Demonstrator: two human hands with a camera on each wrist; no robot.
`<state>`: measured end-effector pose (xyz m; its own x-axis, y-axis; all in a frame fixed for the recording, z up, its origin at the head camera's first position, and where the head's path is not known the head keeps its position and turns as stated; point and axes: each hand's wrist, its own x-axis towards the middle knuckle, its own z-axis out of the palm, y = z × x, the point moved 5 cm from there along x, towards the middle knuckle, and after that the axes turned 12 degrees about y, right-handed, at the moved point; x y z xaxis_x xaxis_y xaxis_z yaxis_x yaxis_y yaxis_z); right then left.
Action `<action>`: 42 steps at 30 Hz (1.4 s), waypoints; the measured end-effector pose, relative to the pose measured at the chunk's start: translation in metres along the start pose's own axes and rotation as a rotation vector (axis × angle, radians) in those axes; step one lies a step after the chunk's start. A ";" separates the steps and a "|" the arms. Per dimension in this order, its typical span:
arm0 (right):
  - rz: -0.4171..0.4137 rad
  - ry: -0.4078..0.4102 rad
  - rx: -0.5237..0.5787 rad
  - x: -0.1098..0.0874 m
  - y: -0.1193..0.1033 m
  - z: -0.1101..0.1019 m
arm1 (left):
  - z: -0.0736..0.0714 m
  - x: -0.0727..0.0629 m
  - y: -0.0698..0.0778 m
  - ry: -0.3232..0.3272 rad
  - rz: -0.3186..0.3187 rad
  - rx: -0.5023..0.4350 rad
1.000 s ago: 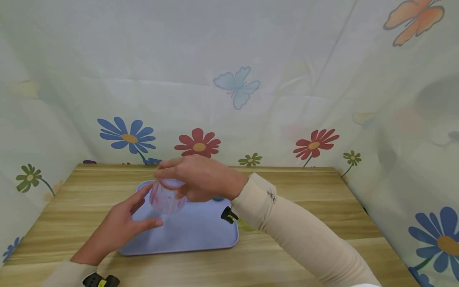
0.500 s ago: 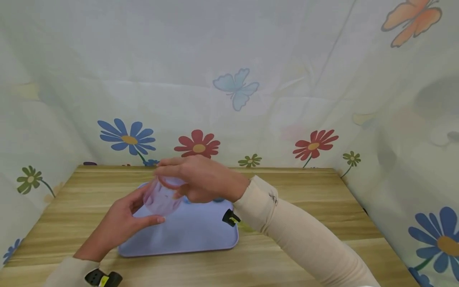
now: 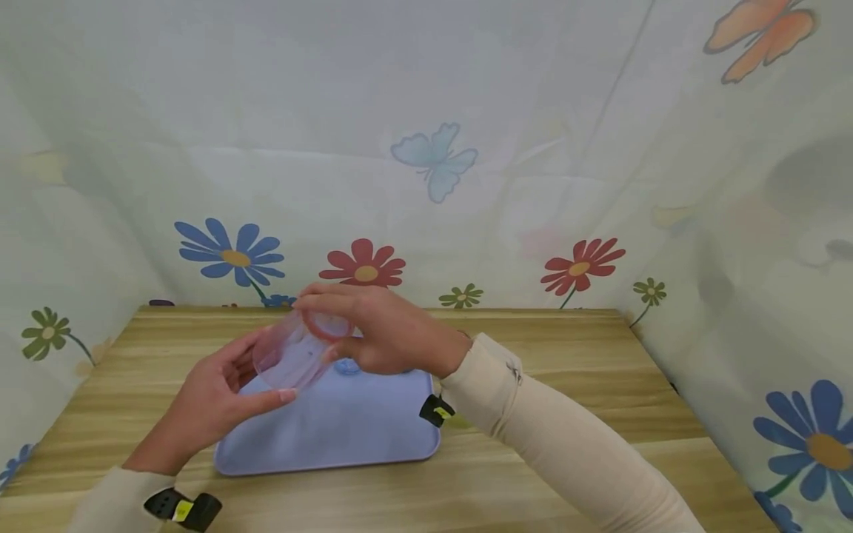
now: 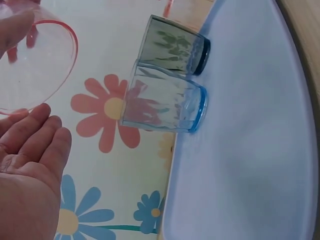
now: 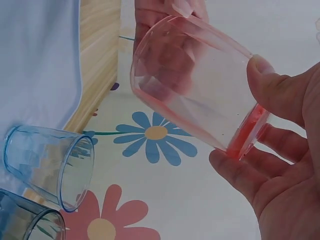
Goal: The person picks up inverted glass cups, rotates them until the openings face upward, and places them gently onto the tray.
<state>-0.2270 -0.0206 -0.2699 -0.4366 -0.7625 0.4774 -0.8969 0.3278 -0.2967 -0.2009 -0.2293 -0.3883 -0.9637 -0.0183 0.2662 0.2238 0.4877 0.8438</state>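
Note:
A clear pink drinking glass (image 3: 289, 355) is held tilted in the air above the blue-lilac tray (image 3: 333, 437), its wide mouth toward the lower left. The right hand (image 3: 383, 329) grips it by its thick red base (image 5: 245, 135), thumb on one side and fingers on the other. At the mouth end, the left hand (image 3: 213, 396) spans the rim between thumb and fingers; in the left wrist view its fingertips (image 4: 47, 112) are right at the red rim. Seen through the wall in the right wrist view, some left fingers lie behind the glass.
A blue-tinted glass (image 4: 165, 102) and a dark grey-green glass (image 4: 172, 47) stand side by side at the tray's far part, mostly hidden by the right hand in the head view. The tray sits on a wood-grain table (image 3: 546, 355), with flower-printed cloth (image 3: 466, 222) behind.
The pink glass has tilted further, its mouth swinging to the left and up toward the left palm. The left hand has closed in on the rim; the right hand has shifted slightly right.

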 end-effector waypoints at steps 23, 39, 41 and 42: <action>0.065 0.062 0.024 -0.017 0.007 0.006 | -0.016 0.003 0.008 0.024 0.083 -0.049; 0.096 0.065 -0.049 -0.022 0.013 0.015 | -0.027 0.009 0.017 -0.033 0.035 0.073; 0.094 0.064 -0.057 -0.022 0.013 0.016 | -0.028 0.010 0.019 -0.035 0.035 0.102; 0.096 0.062 -0.064 -0.023 0.013 0.017 | -0.028 0.011 0.019 -0.034 0.033 0.114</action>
<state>-0.2280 -0.0083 -0.2988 -0.5226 -0.6903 0.5003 -0.8524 0.4341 -0.2914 -0.2026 -0.2446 -0.3559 -0.9609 0.0285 0.2755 0.2397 0.5838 0.7757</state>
